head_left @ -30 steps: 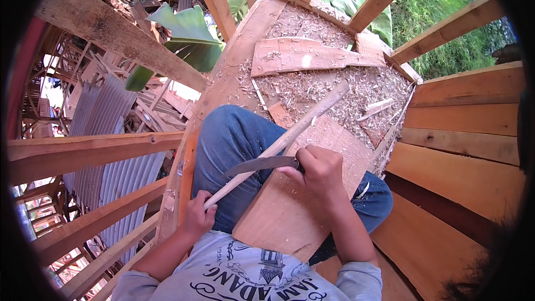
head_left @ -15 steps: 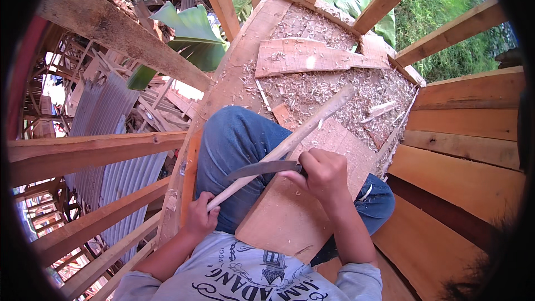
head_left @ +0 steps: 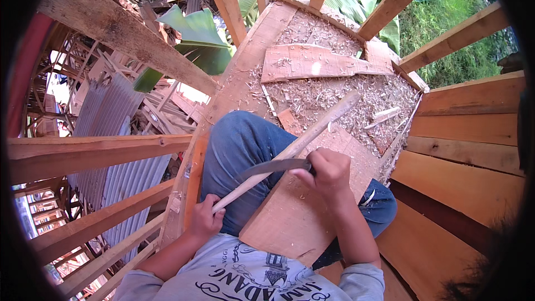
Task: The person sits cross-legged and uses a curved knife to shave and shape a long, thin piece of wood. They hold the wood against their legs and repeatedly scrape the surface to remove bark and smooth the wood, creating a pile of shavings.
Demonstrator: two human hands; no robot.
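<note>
My left hand (head_left: 207, 215) is closed around the near end of a pale, peeled wooden stick (head_left: 329, 117), which slants up and away to the right. In my right hand (head_left: 329, 170) is the handle of a machete (head_left: 273, 167) with a dark, curved blade. The blade crosses the stick above my thigh and appears to touch it, its tip pointing left. Under the stick and my right hand, a wide wooden plank (head_left: 295, 217) lies across my lap. Most of the machete's handle is hidden by my fingers.
Wood shavings (head_left: 351, 95) cover the floor ahead, around a shaped board (head_left: 306, 61) and small offcuts (head_left: 384, 115). Upright timbers (head_left: 223, 0) and rails (head_left: 100, 150) stand in front and at left. A plank wall (head_left: 457, 161) rises at right. Corrugated sheets (head_left: 106, 111) lie below, outside.
The whole view has shifted slightly. The stick and machete stay in much the same hold, the blade still across the stick; its angle has changed only a little.
</note>
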